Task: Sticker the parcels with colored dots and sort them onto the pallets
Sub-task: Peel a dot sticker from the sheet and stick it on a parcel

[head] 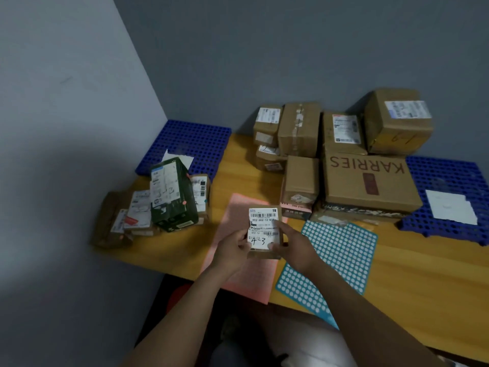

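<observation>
Fingers [244,242] of my left hand [232,251] and right hand [295,247] grip the small brown cardboard parcel [264,226] with its white label, one hand at each lower side, thumbs on the label. It is held above the pink paper sheet [252,283]. I should keep it label-up, read the handwritten mark, then free one hand for the teal dotted sheet [341,250] right of the pink sheet.

Wooden table [412,266] — blue pallets [449,178], parcels [367,186], sticker sheets [341,247].
</observation>
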